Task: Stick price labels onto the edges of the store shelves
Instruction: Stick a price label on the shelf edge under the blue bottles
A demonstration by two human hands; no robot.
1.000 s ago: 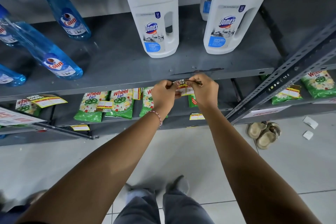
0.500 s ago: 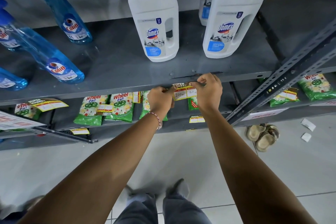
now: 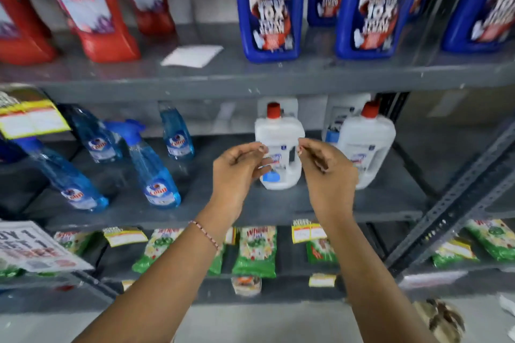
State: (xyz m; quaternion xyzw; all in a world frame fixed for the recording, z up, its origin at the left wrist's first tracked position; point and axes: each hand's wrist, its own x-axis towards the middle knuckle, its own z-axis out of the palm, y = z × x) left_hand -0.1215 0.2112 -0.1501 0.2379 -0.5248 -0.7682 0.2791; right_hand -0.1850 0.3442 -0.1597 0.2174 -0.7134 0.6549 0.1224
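Two bare forearms of yours reach forward over a pale tiled floor [image 3: 250,323], and the left wrist wears a thin beaded bracelet [image 3: 204,234]. Before you stands a grey metal rack with three shelves in view. On the lowest shelf lie green Wheel detergent packets [image 3: 255,252]. On the front edge of the middle shelf [image 3: 264,220], just under your right wrist, hangs a yellow price label [image 3: 308,231] with a white field; its writing is too blurred to read. A second yellow label [image 3: 125,235] hangs further left on the same edge. On the middle shelf stand blue Colin spray bottles [image 3: 154,172] at the left and two white Domex bottles [image 3: 281,153] with red caps behind your hands. On the top shelf are red bottles [image 3: 94,5] at the left, blue Harpic bottles [image 3: 269,5] at the right, and a white paper sheet [image 3: 192,56] lying flat between them.

Your left hand [image 3: 237,172] and right hand [image 3: 324,172] are raised in front of the nearer Domex bottle, near each other but not touching. On each hand the thumb and the fingers [image 3: 259,149] are curled close together in a pinch. Whether they hold anything I cannot tell, because the picture is blurred there.
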